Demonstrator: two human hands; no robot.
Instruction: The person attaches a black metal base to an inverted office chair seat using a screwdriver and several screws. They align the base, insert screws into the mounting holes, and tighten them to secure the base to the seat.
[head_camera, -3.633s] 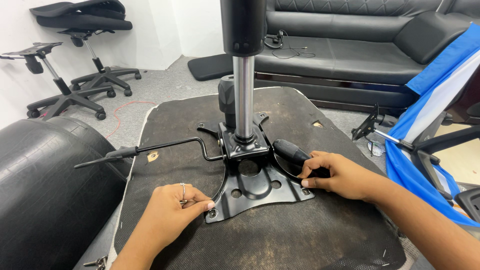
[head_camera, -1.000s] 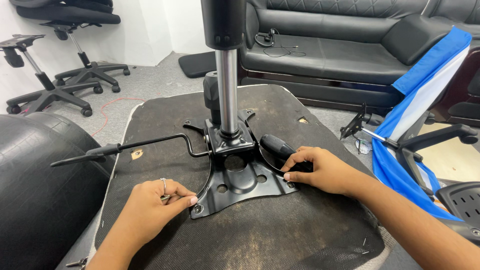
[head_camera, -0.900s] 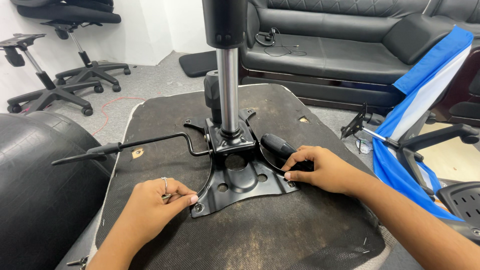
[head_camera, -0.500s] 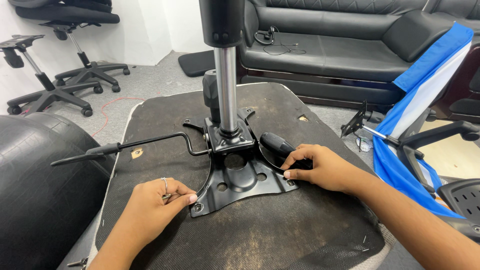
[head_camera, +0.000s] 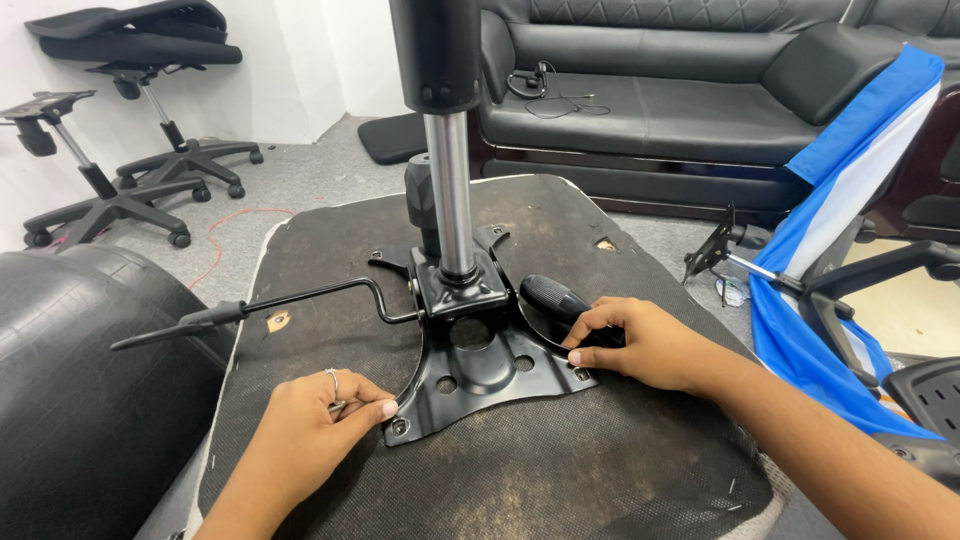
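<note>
An upturned chair seat (head_camera: 560, 470) with a dark fabric underside lies before me. A black metal mechanism plate (head_camera: 480, 375) sits on it, with a chrome gas cylinder (head_camera: 452, 190) standing upright from it. My left hand (head_camera: 320, 420) is pinched at the plate's near left corner, next to a bolt hole (head_camera: 399, 426); a small metal piece shows between the fingers. My right hand (head_camera: 635, 340) rests at the near right corner, fingers on a black-handled tool (head_camera: 555, 298). A thin black lever (head_camera: 290, 300) sticks out to the left.
A black leather backrest (head_camera: 90, 390) lies at my left. Two chair bases (head_camera: 130, 190) stand at the back left. A black sofa (head_camera: 680, 100) runs along the back. A blue and white sheet (head_camera: 850, 210) and black armrests (head_camera: 900, 280) are at the right.
Both hands stay at the plate's near corners. Only the view has shifted slightly; nothing was picked up or let go.
</note>
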